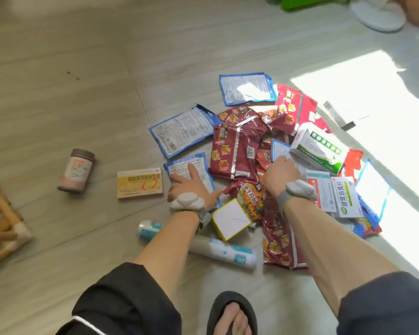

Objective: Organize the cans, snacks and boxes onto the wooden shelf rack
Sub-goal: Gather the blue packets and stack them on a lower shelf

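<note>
A heap of snack packets and boxes lies on the floor. My left hand [191, 186] rests on a blue-edged white pouch [186, 165], index finger stretched out over it. My right hand [279, 174] reaches into the heap, its fingers curled over another blue-edged pouch [279, 149] beside the green-and-white box [317, 151]; the fingertips are hidden. Dark red snack bags [232, 151] fill the middle. A yellow box [139, 182] and a grey-lidded jar [76, 170] lie to the left. The wooden rack [0, 221] shows at the left edge.
A white roll [218, 250] lies under my left forearm, with a small white yellow-edged box [230, 218] between my wrists. My sandalled foot [232, 315] is at the bottom. A white fan base [377, 15] and a green item [300, 2] sit far back. Sunlight falls on the right floor.
</note>
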